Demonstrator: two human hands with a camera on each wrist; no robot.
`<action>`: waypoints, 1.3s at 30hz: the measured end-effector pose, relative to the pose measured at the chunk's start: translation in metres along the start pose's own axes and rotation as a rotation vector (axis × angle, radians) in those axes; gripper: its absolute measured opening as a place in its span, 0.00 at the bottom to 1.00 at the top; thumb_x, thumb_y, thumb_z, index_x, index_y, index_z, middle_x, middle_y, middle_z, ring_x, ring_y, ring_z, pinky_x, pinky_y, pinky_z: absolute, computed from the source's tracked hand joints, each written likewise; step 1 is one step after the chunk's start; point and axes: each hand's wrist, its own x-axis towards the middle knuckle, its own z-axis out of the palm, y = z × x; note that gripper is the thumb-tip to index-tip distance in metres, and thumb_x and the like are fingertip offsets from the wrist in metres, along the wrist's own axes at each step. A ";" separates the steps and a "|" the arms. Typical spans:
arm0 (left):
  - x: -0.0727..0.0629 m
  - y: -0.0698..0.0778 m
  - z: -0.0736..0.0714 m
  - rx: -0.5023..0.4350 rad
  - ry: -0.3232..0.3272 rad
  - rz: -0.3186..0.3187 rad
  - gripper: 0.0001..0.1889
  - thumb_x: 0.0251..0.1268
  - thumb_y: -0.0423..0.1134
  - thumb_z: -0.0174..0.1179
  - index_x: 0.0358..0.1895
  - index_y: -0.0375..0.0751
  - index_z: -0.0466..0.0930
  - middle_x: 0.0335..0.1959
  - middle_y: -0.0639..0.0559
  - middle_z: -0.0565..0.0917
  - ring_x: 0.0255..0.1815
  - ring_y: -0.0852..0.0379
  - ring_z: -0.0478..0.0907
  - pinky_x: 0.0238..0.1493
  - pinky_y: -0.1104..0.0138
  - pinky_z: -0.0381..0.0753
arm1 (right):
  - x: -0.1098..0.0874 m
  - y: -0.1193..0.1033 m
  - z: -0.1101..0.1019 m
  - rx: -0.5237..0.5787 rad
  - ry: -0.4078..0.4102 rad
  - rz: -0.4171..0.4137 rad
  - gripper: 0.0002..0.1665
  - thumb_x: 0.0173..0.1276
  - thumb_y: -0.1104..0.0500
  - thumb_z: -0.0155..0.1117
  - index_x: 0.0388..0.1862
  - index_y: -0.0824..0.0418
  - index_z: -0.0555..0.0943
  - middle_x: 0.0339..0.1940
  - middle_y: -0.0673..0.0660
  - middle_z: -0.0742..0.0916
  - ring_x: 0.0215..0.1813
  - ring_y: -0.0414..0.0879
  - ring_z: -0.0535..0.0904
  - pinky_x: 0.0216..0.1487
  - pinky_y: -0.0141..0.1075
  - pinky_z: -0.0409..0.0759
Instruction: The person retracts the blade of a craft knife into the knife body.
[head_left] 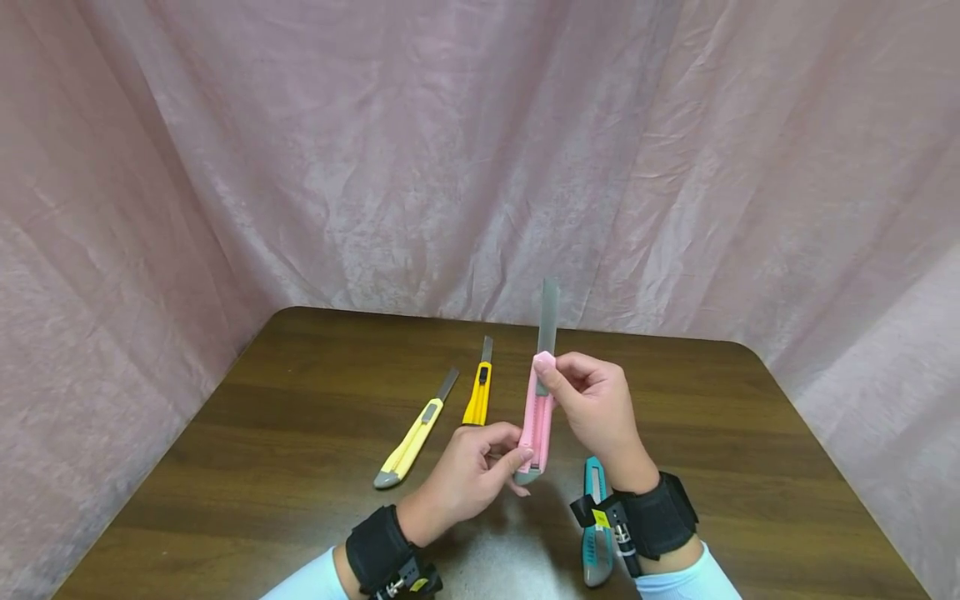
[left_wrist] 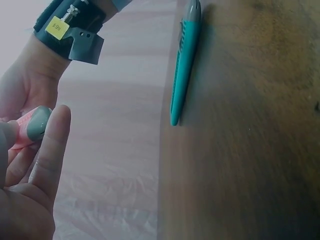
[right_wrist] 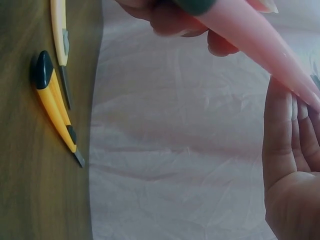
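A pink utility knife (head_left: 536, 425) is held up above the table between both hands, its long blade (head_left: 549, 317) extended and pointing away. My left hand (head_left: 480, 467) pinches the grey-tipped lower end between thumb and fingers. Near the blade end, my right hand (head_left: 600, 400) grips the knife with the thumb on its front. The grey end cap (left_wrist: 39, 124) shows in the left wrist view, and the pink handle (right_wrist: 265, 45) crosses the top of the right wrist view. Beneath my right wrist lies a teal utility knife (head_left: 594, 483), partly hidden by the wrist strap.
Left of the hands, a pale yellow utility knife (head_left: 411, 442) and a deeper yellow one (head_left: 478, 396) lie on the brown wooden table (head_left: 300, 400), both with blades out. Behind the table hangs a pink curtain (head_left: 420, 167).
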 end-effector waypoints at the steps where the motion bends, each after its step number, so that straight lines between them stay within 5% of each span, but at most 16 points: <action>1: 0.000 0.000 0.000 0.004 0.002 -0.002 0.10 0.74 0.34 0.61 0.51 0.31 0.82 0.39 0.35 0.88 0.29 0.53 0.90 0.29 0.62 0.92 | 0.000 0.001 0.000 -0.005 -0.002 0.004 0.10 0.71 0.61 0.70 0.28 0.60 0.88 0.20 0.52 0.82 0.21 0.45 0.74 0.19 0.31 0.76; 8: 0.001 0.000 0.000 0.025 0.006 -0.023 0.10 0.73 0.35 0.62 0.50 0.32 0.82 0.38 0.36 0.88 0.28 0.40 0.89 0.29 0.63 0.92 | 0.002 0.002 0.001 -0.035 -0.011 0.005 0.12 0.72 0.60 0.69 0.26 0.58 0.88 0.18 0.58 0.79 0.21 0.41 0.70 0.16 0.31 0.68; 18: 0.004 0.001 0.000 0.056 0.013 0.007 0.09 0.74 0.34 0.62 0.49 0.32 0.82 0.34 0.37 0.88 0.22 0.58 0.87 0.25 0.57 0.91 | 0.001 0.003 0.003 -0.030 0.046 -0.011 0.08 0.70 0.60 0.71 0.29 0.58 0.90 0.17 0.51 0.75 0.20 0.41 0.65 0.16 0.32 0.60; 39: 0.005 0.004 -0.004 0.087 0.012 -0.036 0.11 0.72 0.37 0.64 0.51 0.36 0.83 0.36 0.40 0.88 0.24 0.59 0.87 0.28 0.55 0.92 | 0.001 0.003 0.005 -0.022 0.064 0.008 0.06 0.70 0.59 0.72 0.32 0.59 0.90 0.17 0.51 0.76 0.21 0.42 0.66 0.16 0.31 0.61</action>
